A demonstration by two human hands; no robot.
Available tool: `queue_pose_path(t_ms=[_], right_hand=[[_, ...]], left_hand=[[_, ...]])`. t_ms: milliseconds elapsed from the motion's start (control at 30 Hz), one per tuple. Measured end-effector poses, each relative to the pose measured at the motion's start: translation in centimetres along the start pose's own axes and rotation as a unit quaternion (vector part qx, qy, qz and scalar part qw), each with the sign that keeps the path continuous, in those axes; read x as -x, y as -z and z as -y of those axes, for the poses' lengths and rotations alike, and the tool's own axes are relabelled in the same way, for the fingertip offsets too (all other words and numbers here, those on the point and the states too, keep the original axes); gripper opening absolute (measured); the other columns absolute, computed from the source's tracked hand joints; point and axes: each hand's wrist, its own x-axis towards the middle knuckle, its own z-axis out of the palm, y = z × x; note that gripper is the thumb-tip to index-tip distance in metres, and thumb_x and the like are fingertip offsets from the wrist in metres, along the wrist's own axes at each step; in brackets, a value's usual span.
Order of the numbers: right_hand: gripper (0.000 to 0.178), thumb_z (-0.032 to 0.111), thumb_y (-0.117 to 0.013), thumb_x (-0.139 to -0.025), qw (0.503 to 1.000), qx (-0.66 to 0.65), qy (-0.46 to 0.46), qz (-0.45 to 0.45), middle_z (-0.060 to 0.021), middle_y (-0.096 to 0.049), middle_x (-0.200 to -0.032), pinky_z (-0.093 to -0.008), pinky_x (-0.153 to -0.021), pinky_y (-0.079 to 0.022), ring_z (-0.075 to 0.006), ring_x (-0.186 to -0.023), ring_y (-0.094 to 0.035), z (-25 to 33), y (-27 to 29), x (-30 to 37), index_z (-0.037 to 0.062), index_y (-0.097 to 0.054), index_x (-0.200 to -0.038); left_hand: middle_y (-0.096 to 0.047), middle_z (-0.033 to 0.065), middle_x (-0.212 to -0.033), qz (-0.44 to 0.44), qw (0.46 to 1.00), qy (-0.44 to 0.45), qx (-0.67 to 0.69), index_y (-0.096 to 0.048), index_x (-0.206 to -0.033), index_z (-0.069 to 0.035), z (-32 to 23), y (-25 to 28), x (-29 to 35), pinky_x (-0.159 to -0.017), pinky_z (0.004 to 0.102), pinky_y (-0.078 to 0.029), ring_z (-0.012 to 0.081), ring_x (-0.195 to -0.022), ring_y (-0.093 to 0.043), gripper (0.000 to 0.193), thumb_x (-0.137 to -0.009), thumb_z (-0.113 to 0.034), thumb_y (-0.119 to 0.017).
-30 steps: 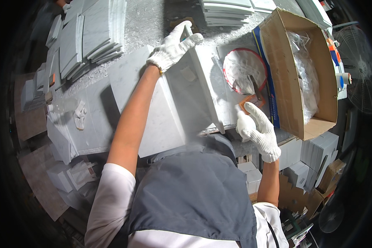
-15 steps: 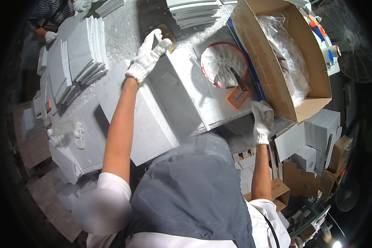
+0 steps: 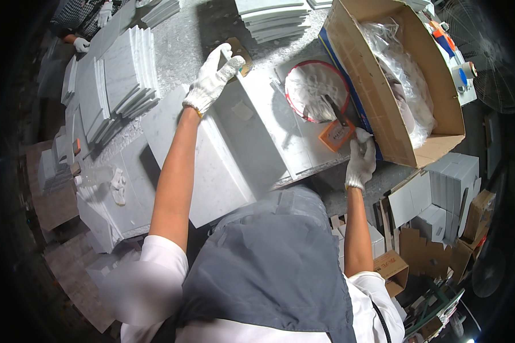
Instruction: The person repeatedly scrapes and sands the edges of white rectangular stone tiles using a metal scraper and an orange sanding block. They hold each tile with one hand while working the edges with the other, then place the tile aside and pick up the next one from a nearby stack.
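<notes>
My left hand (image 3: 213,77), in a white knit glove, closes round the far end of a grey-white marble tile (image 3: 249,137), fingers over its edge. A small pale patch shows on the tile's shaded face. My right hand (image 3: 361,163), gloved too, is beside the near right corner of an orange packet (image 3: 336,135), its fingers slightly apart; I cannot tell whether they touch it. Just beyond is a red-rimmed round basin (image 3: 312,86) with whitish contents. A dark-handled scraper (image 3: 335,110) leans from the basin toward the packet.
A large open cardboard box (image 3: 406,114) holding clear plastic stands at the right. Stacked marble tiles (image 3: 129,71) lie at the left and another stack (image 3: 274,20) at the far side. A co-worker's gloved hand (image 3: 81,44) shows at the far left. A fan (image 3: 483,57) is far right.
My right hand has moved up and inward from the table's edge to beside the orange packet, its fingers now spread a little. My left hand stays at the marble tile's far end.
</notes>
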Motion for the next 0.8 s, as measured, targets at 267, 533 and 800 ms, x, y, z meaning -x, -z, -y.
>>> queue_pose_path(t_ms=[267, 533, 800], right_hand=[[0.066, 0.017, -0.082, -0.084, 0.945, -0.274, -0.044, 0.173, -0.0119, -0.065, -0.124, -0.0318, -0.092, -0.055, -0.0256, -0.105, -0.067, 4.5, 4.7, 7.8, 0.0036, -0.054, -0.143], [0.055, 0.016, -0.069, -0.090, 0.884, -0.014, 0.290, 0.367, -0.0157, -0.062, -0.132, -0.0369, -0.090, -0.055, -0.0288, -0.107, -0.068, 10.0, 2.8, 10.6, 0.0151, -0.054, -0.143], [0.049, 0.008, -0.067, -0.089, 0.876, -0.118, 0.306, 0.355, -0.0162, -0.066, -0.126, -0.0344, -0.093, -0.054, -0.0296, -0.113, -0.066, 7.6, 1.6, 11.0, 0.0097, -0.060, -0.137]], left_hand=[[-0.055, 0.0166, -0.143, -0.009, 1.000, 0.005, -0.017, -0.048, -0.146, -0.004, 0.2, 0.1, 0.1, -0.115, 0.0389, -0.036, 0.0290, -0.137, -0.049, 0.082, -0.090, -0.059, -0.071], [-0.054, 0.0172, -0.144, -0.002, 0.999, 0.043, 0.026, -0.049, -0.145, -0.002, -1.1, 0.4, 0.3, -0.115, 0.0382, -0.037, 0.0279, -0.136, -0.050, 0.083, -0.088, -0.056, -0.075], [-0.056, 0.0116, -0.138, 0.012, 0.996, 0.025, 0.087, -0.051, -0.144, -0.003, -1.7, 0.7, 0.5, -0.112, 0.0356, -0.040, 0.0215, -0.131, -0.051, 0.077, -0.087, -0.048, -0.079]])
